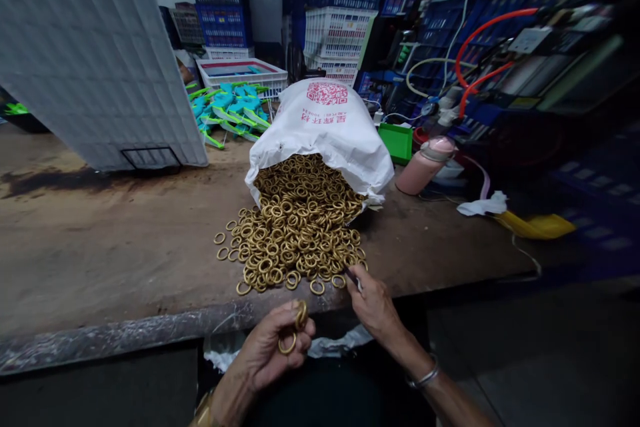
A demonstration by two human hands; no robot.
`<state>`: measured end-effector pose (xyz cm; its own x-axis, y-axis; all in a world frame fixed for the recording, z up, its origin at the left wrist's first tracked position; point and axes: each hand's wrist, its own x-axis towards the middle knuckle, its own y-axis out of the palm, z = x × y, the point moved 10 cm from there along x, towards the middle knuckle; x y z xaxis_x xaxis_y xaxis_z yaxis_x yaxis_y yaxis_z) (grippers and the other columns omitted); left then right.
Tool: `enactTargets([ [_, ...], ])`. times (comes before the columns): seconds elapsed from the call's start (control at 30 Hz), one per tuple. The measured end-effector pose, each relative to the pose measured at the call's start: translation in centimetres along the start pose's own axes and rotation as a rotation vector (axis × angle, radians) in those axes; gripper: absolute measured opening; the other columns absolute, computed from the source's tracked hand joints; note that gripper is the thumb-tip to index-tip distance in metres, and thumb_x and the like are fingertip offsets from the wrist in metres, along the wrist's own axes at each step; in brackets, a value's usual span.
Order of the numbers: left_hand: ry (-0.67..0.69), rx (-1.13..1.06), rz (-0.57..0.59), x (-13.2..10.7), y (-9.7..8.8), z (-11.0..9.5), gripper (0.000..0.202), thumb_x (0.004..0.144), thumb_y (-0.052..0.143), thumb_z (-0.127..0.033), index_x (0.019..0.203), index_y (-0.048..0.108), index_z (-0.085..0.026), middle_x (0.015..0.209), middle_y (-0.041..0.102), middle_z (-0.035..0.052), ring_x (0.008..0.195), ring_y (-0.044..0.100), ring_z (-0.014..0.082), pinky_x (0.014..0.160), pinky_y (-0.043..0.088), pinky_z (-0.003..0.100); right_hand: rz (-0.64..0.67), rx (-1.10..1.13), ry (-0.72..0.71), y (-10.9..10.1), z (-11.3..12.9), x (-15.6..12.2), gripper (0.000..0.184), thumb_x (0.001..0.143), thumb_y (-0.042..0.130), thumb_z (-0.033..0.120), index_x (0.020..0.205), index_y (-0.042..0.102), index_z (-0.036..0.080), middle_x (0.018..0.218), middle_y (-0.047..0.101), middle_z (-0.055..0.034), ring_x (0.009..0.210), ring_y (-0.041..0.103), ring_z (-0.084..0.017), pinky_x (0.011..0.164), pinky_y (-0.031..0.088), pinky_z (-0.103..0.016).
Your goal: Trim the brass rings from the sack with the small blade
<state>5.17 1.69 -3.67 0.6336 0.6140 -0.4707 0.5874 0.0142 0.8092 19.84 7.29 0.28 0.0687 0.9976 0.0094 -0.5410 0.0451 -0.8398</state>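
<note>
A heap of gold-coloured rings (295, 240) spills from the mouth of a white woven sack (327, 127) onto the brown table. In front of the table edge, my left hand (273, 347) is closed on a few gold rings (301, 315), one of them hanging by the fingers. My right hand (376, 307) grips a thin dark tool (353, 276), perhaps a small knife; most of its handle is hidden by the fingers. Its tip reaches the near right edge of the heap, beside the loose rings there.
A white ribbed panel (115, 67) stands on the left. Turquoise and green plastic parts (233, 110) lie behind it. Right of the sack are a green tray (396, 142), a pink bottle (425, 165) and a machine with red hoses (465, 83). Stacked crates (340, 33) fill the back.
</note>
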Motion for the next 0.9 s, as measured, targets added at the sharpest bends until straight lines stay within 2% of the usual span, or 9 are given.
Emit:
enactTargets([
  [0.13,0.018,0.051,0.039,0.2,-0.3,0.2,0.012,0.069,0.058,-0.012,0.077,0.049,-0.014,0.072,0.058,0.0052,0.053,0.052,0.0076,0.039,0.036,0.013,-0.018,-0.08,0.001,0.4,-1.2,-0.5,0.018,0.08,0.041,0.026,0.092,0.052,0.02,0.08,0.066,-0.0048,0.072,0.062,-0.019,0.062,0.038,-0.025],
  [0.3,0.08,0.112,0.094,0.3,0.6,-0.3,0.022,0.064,0.056,-0.004,0.083,0.051,-0.014,0.066,0.054,0.0025,0.054,0.051,0.0097,0.038,0.038,0.015,-0.017,-0.188,0.004,0.9,-0.7,-0.9,0.017,0.081,0.044,0.027,0.096,0.049,0.021,0.086,0.066,-0.0041,0.074,0.063,-0.019,0.059,0.035,-0.024],
  [0.43,0.085,0.101,0.078,0.3,0.9,-0.6,0.013,0.07,0.059,-0.018,0.08,0.051,-0.013,0.071,0.057,0.0055,0.06,0.054,0.0132,0.039,0.04,0.017,-0.002,-0.273,0.038,0.9,-0.2,-0.6,0.014,0.082,0.046,0.03,0.092,0.049,0.021,0.076,0.066,-0.0029,0.068,0.062,-0.018,0.054,0.03,-0.024],
  [0.57,0.089,0.038,-0.058,0.9,-0.3,-0.5,0.022,0.073,0.06,-0.033,0.072,0.048,-0.015,0.065,0.056,0.0027,0.051,0.052,0.0106,0.036,0.034,0.016,0.027,-0.279,0.058,1.0,-0.2,-0.3,0.011,0.082,0.045,0.03,0.088,0.048,0.021,0.068,0.064,-0.0015,0.063,0.061,-0.017,0.051,0.027,-0.023],
  [0.63,0.071,0.036,-0.111,1.2,-0.8,0.0,0.024,0.073,0.06,-0.031,0.067,0.043,-0.016,0.059,0.053,0.0,0.043,0.047,0.0081,0.033,0.03,0.015,0.033,-0.259,0.056,1.0,-0.4,-0.3,0.01,0.081,0.045,0.029,0.088,0.047,0.021,0.067,0.064,-0.0009,0.062,0.061,-0.017,0.051,0.026,-0.023],
  [0.73,0.04,0.019,-0.113,1.6,-0.9,0.5,0.023,0.072,0.06,-0.025,0.066,0.039,-0.018,0.057,0.053,-0.0013,0.041,0.046,0.0079,0.033,0.027,0.015,0.036,-0.182,0.045,1.2,-0.6,-0.4,0.008,0.08,0.044,0.025,0.086,0.047,0.021,0.064,0.061,0.0004,0.058,0.058,-0.016,0.051,0.028,-0.023],
  [0.9,0.039,0.014,-0.059,1.5,0.2,0.1,0.015,0.068,0.057,-0.019,0.076,0.044,-0.019,0.058,0.05,-0.0031,0.042,0.045,0.0074,0.033,0.025,0.014,0.007,0.17,-0.038,1.4,1.2,-0.8,0.007,0.078,0.042,0.026,0.076,0.046,0.021,0.062,0.054,0.0029,0.055,0.052,-0.012,0.053,0.036,-0.02],
])
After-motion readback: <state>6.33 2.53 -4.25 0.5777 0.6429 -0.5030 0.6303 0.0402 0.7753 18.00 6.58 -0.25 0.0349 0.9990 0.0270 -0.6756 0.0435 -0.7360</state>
